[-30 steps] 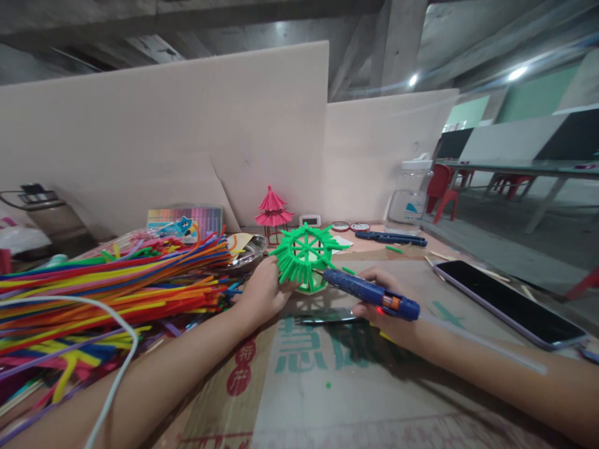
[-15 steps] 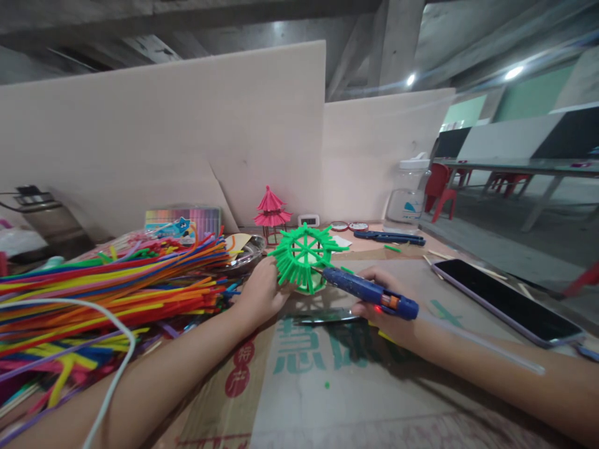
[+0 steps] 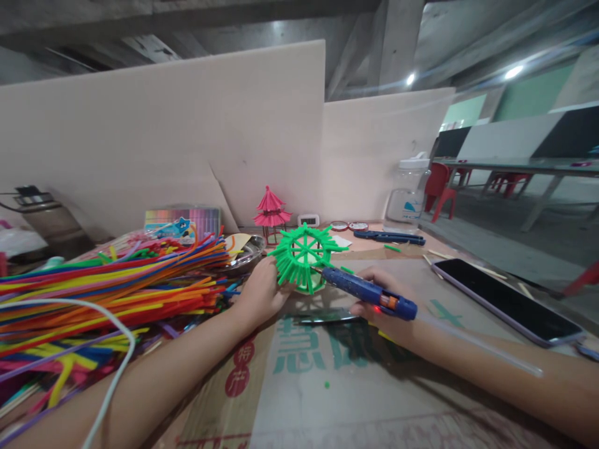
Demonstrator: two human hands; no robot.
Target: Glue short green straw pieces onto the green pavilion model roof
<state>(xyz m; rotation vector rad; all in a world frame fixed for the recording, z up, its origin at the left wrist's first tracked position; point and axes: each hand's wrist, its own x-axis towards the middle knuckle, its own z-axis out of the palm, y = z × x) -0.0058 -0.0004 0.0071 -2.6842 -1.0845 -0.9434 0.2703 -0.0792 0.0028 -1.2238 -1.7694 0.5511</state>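
Note:
My left hand (image 3: 259,293) grips the left side of a round green piece (image 3: 303,255) built from short green sticks, tilted so its spoked face looks toward me. My right hand (image 3: 381,305) is closed round a blue glue gun (image 3: 369,291). The gun's nozzle touches the green piece at its right side. A small red light glows under the gun. Both hands rest over a sheet of printed cardboard (image 3: 327,374).
A big heap of coloured pipe cleaners (image 3: 107,287) lies at the left, a white cable (image 3: 116,368) across it. A pink pagoda model (image 3: 270,213), a marker box (image 3: 185,221), a metal dish (image 3: 246,252), a plastic jar (image 3: 406,193), blue pliers (image 3: 388,237) and a phone (image 3: 508,300) surround the work spot.
The green piece and the glue gun's tip have shifted very slightly; both hands keep their hold in the same place.

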